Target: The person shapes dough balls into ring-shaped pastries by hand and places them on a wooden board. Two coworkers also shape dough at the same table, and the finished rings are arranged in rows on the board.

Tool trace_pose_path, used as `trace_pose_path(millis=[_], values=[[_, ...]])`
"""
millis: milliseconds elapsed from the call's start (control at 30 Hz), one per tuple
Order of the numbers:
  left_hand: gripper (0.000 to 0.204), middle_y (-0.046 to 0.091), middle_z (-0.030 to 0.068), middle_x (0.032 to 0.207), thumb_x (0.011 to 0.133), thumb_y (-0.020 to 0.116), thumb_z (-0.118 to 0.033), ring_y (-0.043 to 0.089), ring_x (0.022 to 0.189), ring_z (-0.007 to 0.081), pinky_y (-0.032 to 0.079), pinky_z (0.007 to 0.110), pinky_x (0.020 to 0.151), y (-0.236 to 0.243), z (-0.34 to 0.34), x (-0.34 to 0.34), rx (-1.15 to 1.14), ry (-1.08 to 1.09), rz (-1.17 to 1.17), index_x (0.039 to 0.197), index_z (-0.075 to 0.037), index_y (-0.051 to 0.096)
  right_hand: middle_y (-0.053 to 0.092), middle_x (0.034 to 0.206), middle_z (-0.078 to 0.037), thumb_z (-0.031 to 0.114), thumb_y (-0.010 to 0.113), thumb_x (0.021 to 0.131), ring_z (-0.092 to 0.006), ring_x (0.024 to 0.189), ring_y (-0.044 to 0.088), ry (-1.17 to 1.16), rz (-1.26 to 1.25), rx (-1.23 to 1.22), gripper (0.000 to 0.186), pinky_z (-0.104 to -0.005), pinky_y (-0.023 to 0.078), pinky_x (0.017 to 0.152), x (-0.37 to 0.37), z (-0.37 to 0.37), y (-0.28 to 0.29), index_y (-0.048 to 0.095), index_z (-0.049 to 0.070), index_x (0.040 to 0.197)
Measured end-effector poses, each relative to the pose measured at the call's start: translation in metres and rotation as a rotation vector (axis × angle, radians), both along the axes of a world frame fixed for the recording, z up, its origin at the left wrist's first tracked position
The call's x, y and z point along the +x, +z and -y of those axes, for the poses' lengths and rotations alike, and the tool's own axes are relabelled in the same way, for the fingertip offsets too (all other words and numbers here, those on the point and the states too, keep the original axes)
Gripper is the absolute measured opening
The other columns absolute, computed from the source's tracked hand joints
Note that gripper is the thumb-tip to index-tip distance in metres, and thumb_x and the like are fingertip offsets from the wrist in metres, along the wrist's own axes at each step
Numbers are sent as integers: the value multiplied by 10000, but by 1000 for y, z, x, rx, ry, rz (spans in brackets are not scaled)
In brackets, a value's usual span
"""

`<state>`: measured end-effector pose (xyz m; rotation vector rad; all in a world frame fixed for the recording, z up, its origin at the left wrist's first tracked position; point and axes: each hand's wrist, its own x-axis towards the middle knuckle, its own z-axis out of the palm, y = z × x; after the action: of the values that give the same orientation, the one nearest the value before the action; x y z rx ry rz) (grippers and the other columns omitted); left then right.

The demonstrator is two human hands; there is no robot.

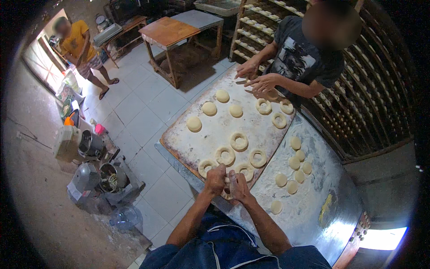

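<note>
A piece of dough sits pinched between both hands at the near edge of the floured wooden board, at about 6 o'clock on that board. The left hand is curled into a loose fist over the dough, fingers closed down on it; the right hand presses in from the other side, thumb and fingers pinching the same piece — the 2 hands touch each other. The dough itself is mostly hidden, so its shape cannot be told.

Just beyond the hands lie dough rings, 5 of them in a loose arc from 10 to 1 o'clock of the hands. Farther up the board sit 4 plain dough rounds, and 3 more rings toward 1 o'clock.

At 3 o'clock of the board, on the flour-dusted metal table, a cluster of small dough balls waits, well apart from the hands.

At the far end of the board, 12 o'clock, another person's hands work over dough — fingers spread low on the board.

Behind that person stand tall tray racks. Out at 11 o'clock, a wooden table stands on the pale tiled floor; at 9 o'clock, mixers and metal bowls crowd the wall, and a third person stands by the doorway.
</note>
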<state>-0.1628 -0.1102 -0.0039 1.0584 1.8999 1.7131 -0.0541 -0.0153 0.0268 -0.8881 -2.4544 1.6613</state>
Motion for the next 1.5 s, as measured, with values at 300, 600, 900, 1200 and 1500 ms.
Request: trace_pose_path(millis=[300,600,900,1200,1500], values=[[328,553,77,741,937,499,-349,551,664,213,422,360,576,-6,26,-38,-36,194,-250,849,-35,541,530,613,-230,379,397,967,-414,552,530,9,-133,109,501,-475,399,536,-56,26,29,590,-9,717],[352,507,104,668,939,523,-391,534,614,242,404,382,562,-21,53,-110,298,306,581,800,-68,541,628,776,-203,339,608,871,-390,717,608,135,-329,39,353,-462,466,660,-101,27,48,603,-5,949],[262,605,136,868,820,706,-206,587,764,285,464,416,725,-11,49,-151,-295,347,-475,975,0,657,517,1126,-286,156,605,861,-434,1058,513,82,-169,723,524,-487,429,925,-160,-12,6,414,-95,1280],[223,617,104,798,738,788,-170,606,751,261,485,367,688,-3,47,-142,-273,368,-433,883,-17,713,577,1151,-259,243,741,775,-422,1051,577,122,2,618,539,-491,487,867,-252,-47,-25,537,-43,1184],[230,676,148,803,815,722,-225,650,742,283,511,377,708,-19,42,-155,-268,346,-631,921,-23,698,687,965,-170,200,737,768,-330,871,667,-116,-262,-66,361,-387,525,790,-102,-42,35,620,24,1061]])
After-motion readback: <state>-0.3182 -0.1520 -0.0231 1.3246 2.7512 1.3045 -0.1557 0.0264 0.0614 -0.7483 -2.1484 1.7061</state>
